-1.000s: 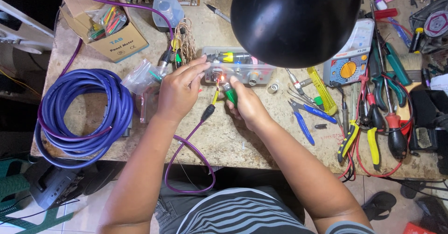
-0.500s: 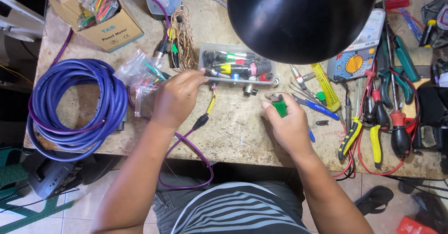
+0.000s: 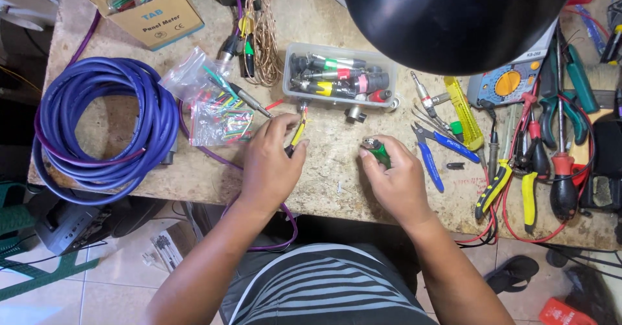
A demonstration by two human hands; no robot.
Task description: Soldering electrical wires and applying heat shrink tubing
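At far left, a thick coil of purple cable (image 3: 103, 127) lying on the pale stone surface (image 3: 337, 182), with a cardboard box (image 3: 139, 4) of coloured bits behind it and clear bags of coloured tubing (image 3: 217, 108) just beside the coil. Nearer the middle, the left hand (image 3: 272, 163) resting on the surface, fingers (image 3: 295, 147) pressed together and pinching a thin cable end sleeved in yellow and black (image 3: 299, 130), held upright between thumb and forefinger and pointing toward a clear plastic tray (image 3: 340, 79) of audio plugs just behind. Below that hand, purple cable trailing off the near edge and looping down toward the lap. A little apart to the right, the right hand (image 3: 395, 179), fingers (image 3: 370, 160) curled and closed round a small green lighter (image 3: 376, 150), its metal top poking out above the thumb; lighter and cable end near each other but not touching. Further right, blue-handled cutters (image 3: 433, 150), a yellow tool (image 3: 463, 111), a multimeter (image 3: 512, 82) with an orange dial, then a cluster of pliers and screwdrivers (image 3: 551, 163) with red, yellow and green handles. Overhead, a black lamp shade (image 3: 453, 17) covering the upper right. Under the surface, a tiled floor (image 3: 97, 292), a sandal (image 3: 515, 270) at right.
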